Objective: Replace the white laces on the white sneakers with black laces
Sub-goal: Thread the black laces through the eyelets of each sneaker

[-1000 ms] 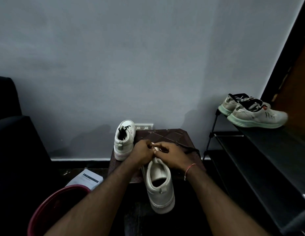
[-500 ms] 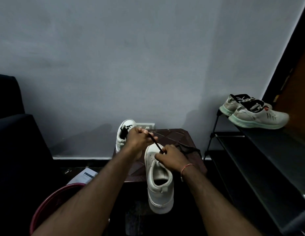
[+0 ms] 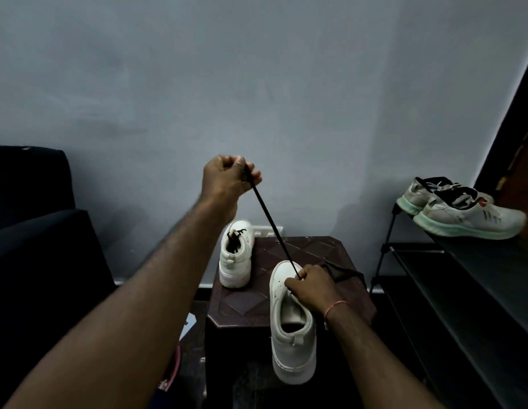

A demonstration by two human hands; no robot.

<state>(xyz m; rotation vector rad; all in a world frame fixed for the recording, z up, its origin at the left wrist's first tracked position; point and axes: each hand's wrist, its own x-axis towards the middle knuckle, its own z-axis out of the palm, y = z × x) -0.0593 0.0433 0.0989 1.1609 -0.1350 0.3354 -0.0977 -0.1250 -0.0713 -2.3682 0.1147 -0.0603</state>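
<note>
Above near sneaker (image 3: 292,329), left hand (image 3: 227,184) pinches black lace (image 3: 271,225).

On the table (image 3: 313,252), one sneaker (image 3: 291,323) lies right of and before the other sneaker (image 3: 236,261).

stool (image 3: 313,249) | 2 white sneakers (image 3: 236,255) | black lace (image 3: 342,271)

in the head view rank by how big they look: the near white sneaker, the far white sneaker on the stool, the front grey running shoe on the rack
1. Near white leather sneaker: largest, though it is also closest to the camera.
2. Front grey running shoe with mint sole on the black rack.
3. Far white sneaker on the dark brown stool: smallest, seen end-on, so unsure against the running shoe.
</note>
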